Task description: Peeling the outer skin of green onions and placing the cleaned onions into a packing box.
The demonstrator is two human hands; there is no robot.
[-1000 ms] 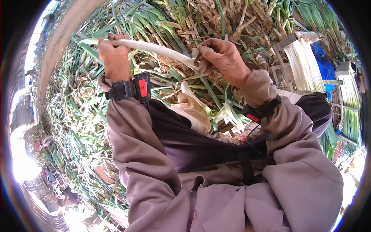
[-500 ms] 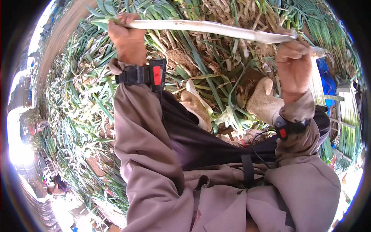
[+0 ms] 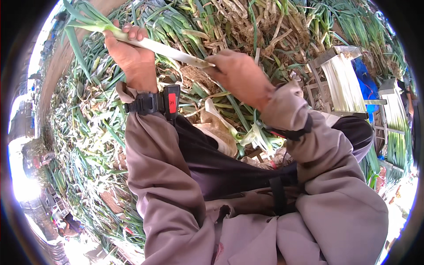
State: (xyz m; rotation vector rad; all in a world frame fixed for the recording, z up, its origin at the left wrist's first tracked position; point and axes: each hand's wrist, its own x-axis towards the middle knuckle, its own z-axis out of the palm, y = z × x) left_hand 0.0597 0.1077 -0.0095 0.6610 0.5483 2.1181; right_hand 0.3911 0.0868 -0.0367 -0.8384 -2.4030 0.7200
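Observation:
My left hand (image 3: 132, 53) is closed around a long green onion (image 3: 165, 49), just below where its green leaves fan out to the upper left. The white stalk slants down to the right, toward my right hand (image 3: 236, 75). That hand is curled, its fingertips at the stalk's lower end. A small dark edge shows beside the fingertips, but what they grip is mostly hidden. Below both hands, loose leaves and peelings lie around my pale boot (image 3: 221, 137).
Heaps of unpeeled green onions with roots (image 3: 265, 26) lie ahead. On the right, a metal rack (image 3: 318, 84) holds white stalks (image 3: 342, 81), near a blue sheet (image 3: 366, 92) and a second bundle (image 3: 395, 128). Leaf litter (image 3: 92, 145) covers the left side.
My right hand has moved left, from the far right to the stalk's lower end near the middle. The long white length stretched between my hands is gone; the green onion now slants downward.

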